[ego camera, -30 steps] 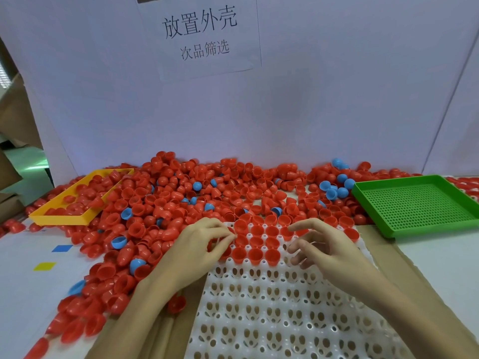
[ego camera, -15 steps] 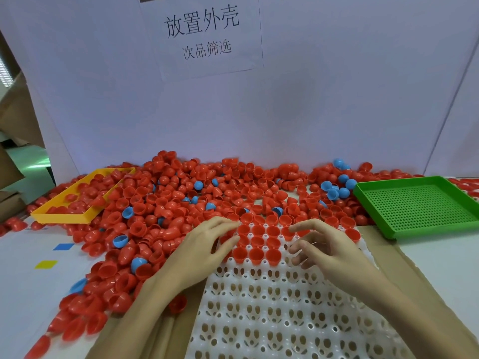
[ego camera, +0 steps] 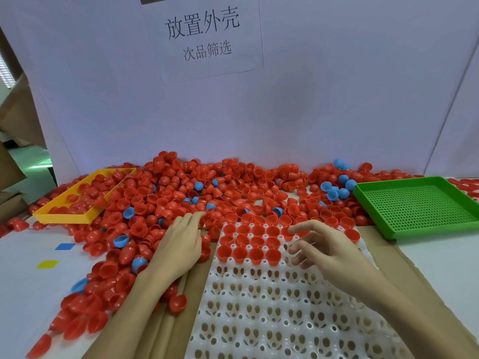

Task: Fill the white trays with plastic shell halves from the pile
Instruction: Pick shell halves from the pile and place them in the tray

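A white tray (ego camera: 261, 307) with rows of holes lies in front of me on brown cardboard. Its far rows hold several red shell halves (ego camera: 250, 242), open side up. A big pile of red shell halves (ego camera: 181, 193), with a few blue ones mixed in, spreads behind and left of the tray. My left hand (ego camera: 181, 242) lies flat on the pile just left of the tray, fingers stretched toward the shells. My right hand (ego camera: 326, 247) hovers over the tray's right part with fingers loosely spread and nothing in them.
A yellow tray (ego camera: 64, 216) with red shells stands at the far left. A green perforated tray (ego camera: 420, 206) sits at the right. A white board with a paper sign (ego camera: 207, 35) closes off the back. Blue and yellow stickers (ego camera: 64, 246) mark the table on the left.
My left hand has moved left off the tray's edge onto the pile and its fingers have straightened. My right hand has stayed nearly where it was.
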`<state>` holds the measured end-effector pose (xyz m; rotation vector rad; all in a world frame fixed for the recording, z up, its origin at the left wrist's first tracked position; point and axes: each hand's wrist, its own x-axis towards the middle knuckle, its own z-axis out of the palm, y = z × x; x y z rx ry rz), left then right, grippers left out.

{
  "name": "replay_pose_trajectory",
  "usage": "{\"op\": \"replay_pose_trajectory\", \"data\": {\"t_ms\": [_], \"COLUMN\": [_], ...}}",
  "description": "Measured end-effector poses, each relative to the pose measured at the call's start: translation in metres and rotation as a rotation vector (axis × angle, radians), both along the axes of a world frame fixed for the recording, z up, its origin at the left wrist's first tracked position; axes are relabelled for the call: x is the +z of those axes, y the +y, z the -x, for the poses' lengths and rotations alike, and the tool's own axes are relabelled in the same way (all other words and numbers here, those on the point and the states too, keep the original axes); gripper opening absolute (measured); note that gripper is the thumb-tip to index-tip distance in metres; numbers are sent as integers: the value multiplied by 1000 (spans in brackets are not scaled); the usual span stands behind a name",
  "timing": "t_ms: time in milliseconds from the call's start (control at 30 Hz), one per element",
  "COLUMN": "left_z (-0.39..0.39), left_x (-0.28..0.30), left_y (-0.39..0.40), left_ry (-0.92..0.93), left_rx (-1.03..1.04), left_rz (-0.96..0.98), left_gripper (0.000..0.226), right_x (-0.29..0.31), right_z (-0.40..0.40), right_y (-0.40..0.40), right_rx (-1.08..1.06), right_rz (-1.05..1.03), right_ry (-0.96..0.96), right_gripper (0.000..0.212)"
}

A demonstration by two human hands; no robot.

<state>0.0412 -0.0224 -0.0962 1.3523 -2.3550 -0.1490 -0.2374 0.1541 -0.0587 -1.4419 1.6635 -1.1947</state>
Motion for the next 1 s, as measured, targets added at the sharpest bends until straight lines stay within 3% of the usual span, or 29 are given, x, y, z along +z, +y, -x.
{"op": "replay_pose_trajectory", "data": {"t_ms": [100, 367, 467, 567, 700, 833, 1000], "left_z": [-2, -2, -3, -13, -32, -32, -32], "left_x": [-1, 2, 13, 23, 27, 26, 27], "left_y": [-1, 4, 10, 10, 6, 5, 5], "left_ry": [-30, -1, 63, 56, -182, -12, 226], "left_rx": [8, 11, 47, 188, 351, 185, 111], "left_rz": [20, 44, 158, 243, 20, -151, -89], "left_gripper": [53, 40, 41, 27, 37, 30, 20], "right_x": [0, 1, 1, 0, -2, -4, -6], "right_z": [0, 0, 0, 1, 1, 2, 4], "right_y": [0, 0, 0, 0, 0, -1, -3], "right_rx": [-3, 0, 2, 7, 18, 26, 39], "right_rz": [-2, -2, 1, 6, 9, 9, 9], "right_ry": [8, 10, 4, 7, 12, 17, 19], "right_gripper": [26, 25, 25, 25, 25, 26, 25]}}
